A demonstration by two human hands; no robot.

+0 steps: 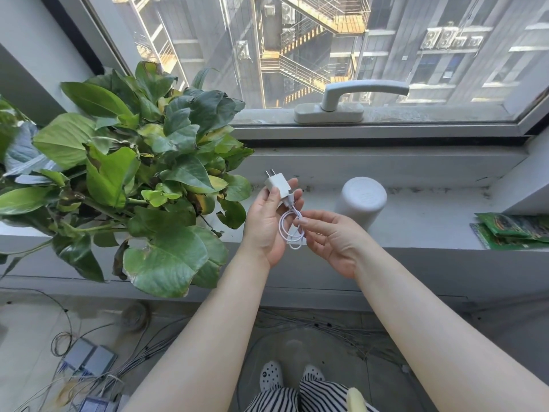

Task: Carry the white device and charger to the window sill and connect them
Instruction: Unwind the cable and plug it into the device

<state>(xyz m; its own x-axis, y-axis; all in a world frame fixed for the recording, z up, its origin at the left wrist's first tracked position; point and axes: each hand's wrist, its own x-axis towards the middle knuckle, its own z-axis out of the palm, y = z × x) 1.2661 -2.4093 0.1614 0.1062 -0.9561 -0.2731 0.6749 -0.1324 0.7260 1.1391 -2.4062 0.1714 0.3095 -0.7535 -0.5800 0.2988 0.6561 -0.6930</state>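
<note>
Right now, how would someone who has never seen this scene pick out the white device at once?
Find the window handle, then drop straight down to the grey window sill. The white device stands there, right of the hands and left of the green packets. It is the only plain white upright cylinder with a rounded top.

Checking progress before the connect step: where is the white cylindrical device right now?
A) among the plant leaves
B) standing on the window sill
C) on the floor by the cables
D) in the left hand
B: the white cylindrical device stands on the window sill, untouched, while both hands hold the white charger and its cable.
</note>
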